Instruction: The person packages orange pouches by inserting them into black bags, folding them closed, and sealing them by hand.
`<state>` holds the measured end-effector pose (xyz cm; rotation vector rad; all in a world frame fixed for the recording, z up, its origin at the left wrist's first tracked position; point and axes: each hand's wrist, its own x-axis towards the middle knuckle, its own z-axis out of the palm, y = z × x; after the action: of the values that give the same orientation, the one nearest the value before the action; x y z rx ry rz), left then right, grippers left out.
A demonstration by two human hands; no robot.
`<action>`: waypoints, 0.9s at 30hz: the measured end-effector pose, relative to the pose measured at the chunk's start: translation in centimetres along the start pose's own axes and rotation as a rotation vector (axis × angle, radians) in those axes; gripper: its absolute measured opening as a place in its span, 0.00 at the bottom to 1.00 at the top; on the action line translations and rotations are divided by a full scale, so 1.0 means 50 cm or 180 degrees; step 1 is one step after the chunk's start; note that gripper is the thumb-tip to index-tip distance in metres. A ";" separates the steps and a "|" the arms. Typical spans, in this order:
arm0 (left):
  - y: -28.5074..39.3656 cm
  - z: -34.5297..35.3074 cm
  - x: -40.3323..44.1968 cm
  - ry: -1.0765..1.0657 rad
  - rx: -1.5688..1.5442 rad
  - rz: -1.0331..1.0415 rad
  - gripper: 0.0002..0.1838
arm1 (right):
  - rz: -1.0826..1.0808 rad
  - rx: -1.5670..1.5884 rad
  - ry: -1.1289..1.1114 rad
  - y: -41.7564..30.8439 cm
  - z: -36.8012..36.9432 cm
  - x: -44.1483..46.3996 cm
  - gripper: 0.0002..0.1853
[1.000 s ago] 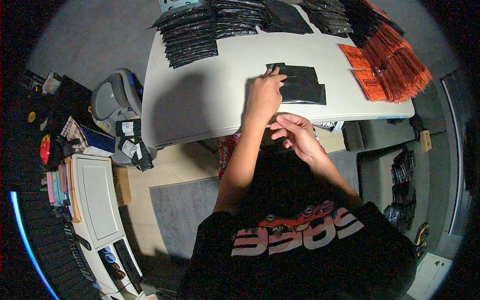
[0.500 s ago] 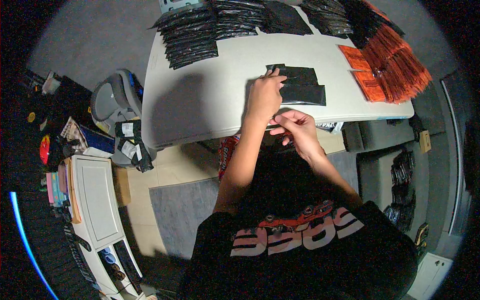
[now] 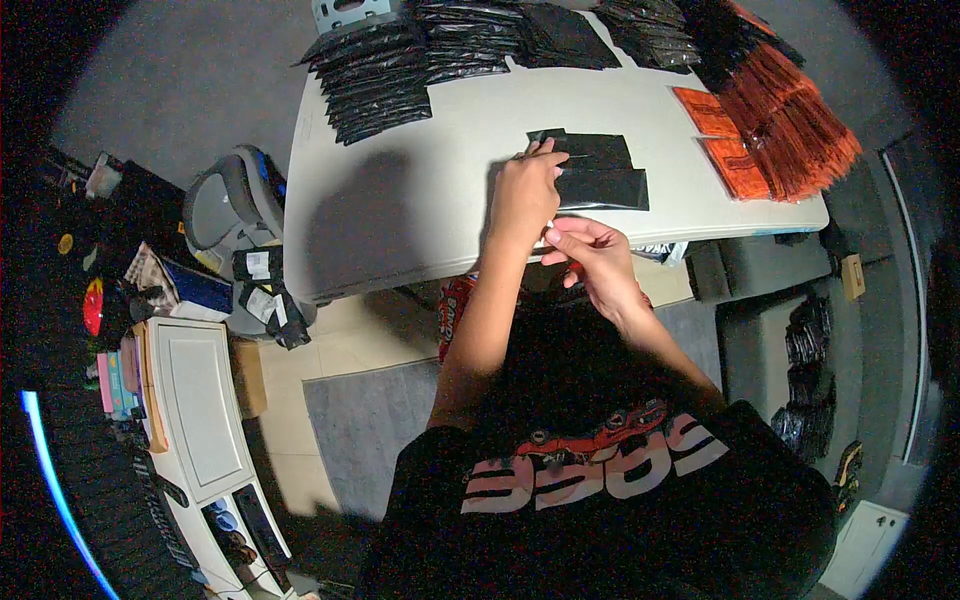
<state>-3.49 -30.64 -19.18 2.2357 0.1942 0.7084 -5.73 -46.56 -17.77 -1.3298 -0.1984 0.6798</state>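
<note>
My left hand (image 3: 525, 195) rests on the left end of a flat black packet (image 3: 602, 188) near the table's front edge, with its fingers over the plastic. Another black piece (image 3: 600, 150) lies just behind that packet. Close to my left wrist, at the table's front edge, my right hand (image 3: 592, 255) has thumb and fingertips pinched together. A tiny pale bit shows at those fingertips, too small to make out.
Rows of black packets (image 3: 370, 85) line the back of the white table (image 3: 460, 130). Orange packets (image 3: 785, 130) fan out at the right. A grey chair (image 3: 225, 205) and a white cabinet (image 3: 197, 400) stand at the left.
My right hand has moved slightly up and left, closer to my left wrist, and its fingertips have come together. My left hand stays on the black packet.
</note>
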 end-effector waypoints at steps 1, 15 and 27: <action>0.000 0.000 0.000 -0.0003 0.0016 0.0018 0.16 | -0.0002 0.0002 0.0004 0.001 -0.001 0.001 0.16; 0.000 -0.011 -0.005 -0.0113 -0.0028 0.0028 0.16 | -0.1331 -0.1607 -0.0245 -0.109 -0.034 0.001 0.06; 0.014 -0.011 -0.003 0.0036 -0.0030 0.0048 0.15 | -0.0146 -0.1946 -0.1319 -0.219 -0.172 0.236 0.08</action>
<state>-4.00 -30.83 -18.42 2.2268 0.1794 0.7289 11.71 -47.95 -12.57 -1.7413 -0.8201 0.8916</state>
